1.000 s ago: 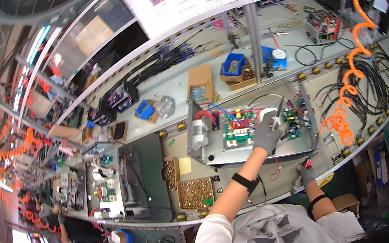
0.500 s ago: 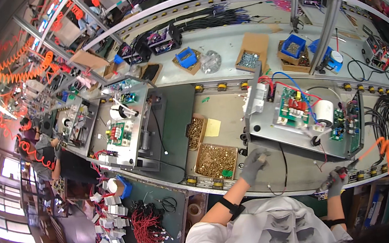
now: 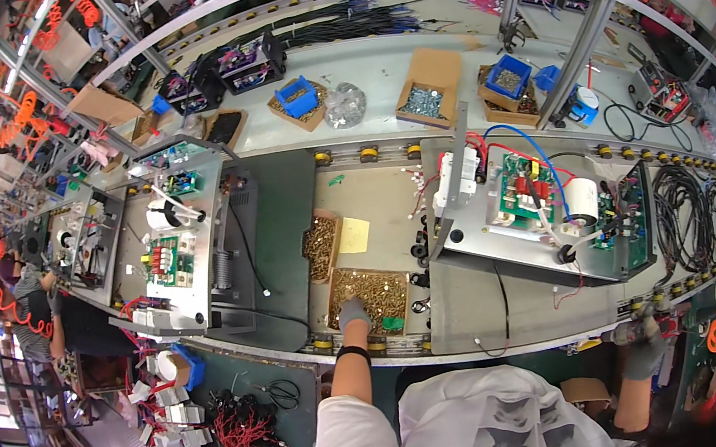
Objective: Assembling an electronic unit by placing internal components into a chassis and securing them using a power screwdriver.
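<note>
The left hand has now reached the brass-coloured screws beneath its fingers; whether it pinches any, I cannot tell. Well to its right, the right hand grasps a power screwdriver.

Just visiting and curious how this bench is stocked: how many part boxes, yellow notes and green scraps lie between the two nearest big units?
Part boxes: 2
Yellow note: 1
Green scraps: 2
Total: 5

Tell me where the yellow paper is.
Near the head view's middle, the yellow paper lies just right of the narrow box, beyond the left hand.
</note>
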Demonstrator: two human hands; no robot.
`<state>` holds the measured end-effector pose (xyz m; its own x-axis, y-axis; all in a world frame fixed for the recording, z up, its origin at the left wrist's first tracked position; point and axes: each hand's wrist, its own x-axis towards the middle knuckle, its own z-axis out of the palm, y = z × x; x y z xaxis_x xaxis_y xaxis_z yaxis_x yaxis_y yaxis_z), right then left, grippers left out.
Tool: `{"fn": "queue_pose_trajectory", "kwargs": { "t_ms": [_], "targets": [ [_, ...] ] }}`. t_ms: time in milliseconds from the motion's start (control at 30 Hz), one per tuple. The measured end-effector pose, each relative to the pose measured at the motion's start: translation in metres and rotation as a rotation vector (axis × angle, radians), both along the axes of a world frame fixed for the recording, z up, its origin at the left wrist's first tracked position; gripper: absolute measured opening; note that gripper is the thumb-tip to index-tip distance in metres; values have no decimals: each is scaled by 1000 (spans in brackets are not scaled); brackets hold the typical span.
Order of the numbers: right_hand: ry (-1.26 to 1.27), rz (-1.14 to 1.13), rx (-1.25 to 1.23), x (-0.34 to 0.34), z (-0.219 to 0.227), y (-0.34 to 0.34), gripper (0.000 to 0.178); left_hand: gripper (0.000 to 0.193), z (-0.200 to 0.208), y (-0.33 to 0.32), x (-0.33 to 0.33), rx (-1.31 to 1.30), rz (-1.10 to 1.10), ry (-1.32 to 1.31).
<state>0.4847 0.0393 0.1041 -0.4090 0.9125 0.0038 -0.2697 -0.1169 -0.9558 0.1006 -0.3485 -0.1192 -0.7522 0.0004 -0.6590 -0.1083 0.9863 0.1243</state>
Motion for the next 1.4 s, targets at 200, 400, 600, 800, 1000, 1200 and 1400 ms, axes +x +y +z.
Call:
{"fn": "queue_pose_trajectory", "kwargs": {
  "t_ms": [200, 400, 600, 800, 1000, 1200, 1400],
  "targets": [
    [136, 97, 152, -42, 52, -46, 35, 24, -26, -18, -6, 53, -121, 125],
    [170, 13, 119, -55, 64, -51, 38, 23, 0, -20, -1, 207, 83, 362],
    [226, 65, 93, -63, 73, -52, 38, 12, -9, -18, -5, 1000, 806, 31],
    [240, 99, 116, -75, 91, -56, 36, 12, 84, 58, 31, 1614, 659, -329],
    [487, 189, 124, -97, 115, -57, 34, 26, 221, 151, 108, 1520, 240, -598],
    [660, 289, 105, -110, 127, -58, 34, 27, 218, 188, 136, 1514, 118, -805],
    [717, 278, 20, -112, 124, -59, 34, 35, 221, 192, 145, 1605, 88, -911]
  ]
}}
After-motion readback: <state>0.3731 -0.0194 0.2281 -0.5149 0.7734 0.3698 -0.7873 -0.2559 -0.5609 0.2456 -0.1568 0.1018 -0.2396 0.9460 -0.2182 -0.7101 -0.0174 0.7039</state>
